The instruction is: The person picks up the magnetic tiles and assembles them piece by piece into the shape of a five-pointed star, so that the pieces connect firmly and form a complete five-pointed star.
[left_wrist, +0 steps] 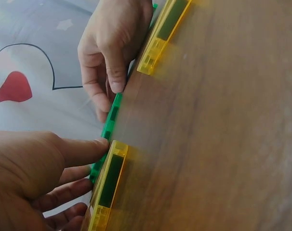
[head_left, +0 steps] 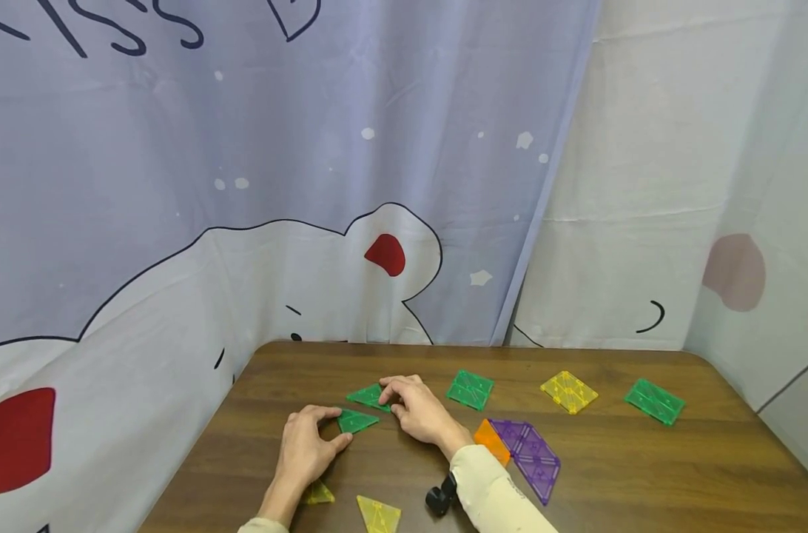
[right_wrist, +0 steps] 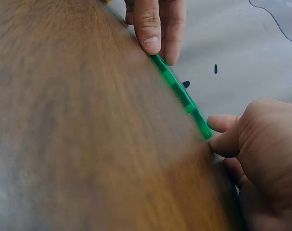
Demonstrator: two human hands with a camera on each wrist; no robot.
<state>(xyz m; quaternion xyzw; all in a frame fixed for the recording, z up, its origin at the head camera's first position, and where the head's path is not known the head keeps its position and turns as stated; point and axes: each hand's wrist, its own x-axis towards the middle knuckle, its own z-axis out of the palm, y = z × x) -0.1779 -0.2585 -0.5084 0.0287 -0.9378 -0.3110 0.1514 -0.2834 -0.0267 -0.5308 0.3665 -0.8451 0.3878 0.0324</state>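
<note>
Two green triangular magnetic tiles lie flat near the table's far left part. My left hand has its thumb and index finger at the edges of the nearer green triangle, pinching it. Just beyond, my right hand pinches the right end of the farther green triangle with thumb and fingers. The two triangles lie close together. Low in the left wrist view, the green edge runs from one hand to the other. The right wrist view shows a green edge between both hands' fingertips.
On the wooden table, a green square, a yellow tile and another green tile stand along the back. An orange tile adjoins purple tiles. Yellow triangles lie in front. Curtains hang behind.
</note>
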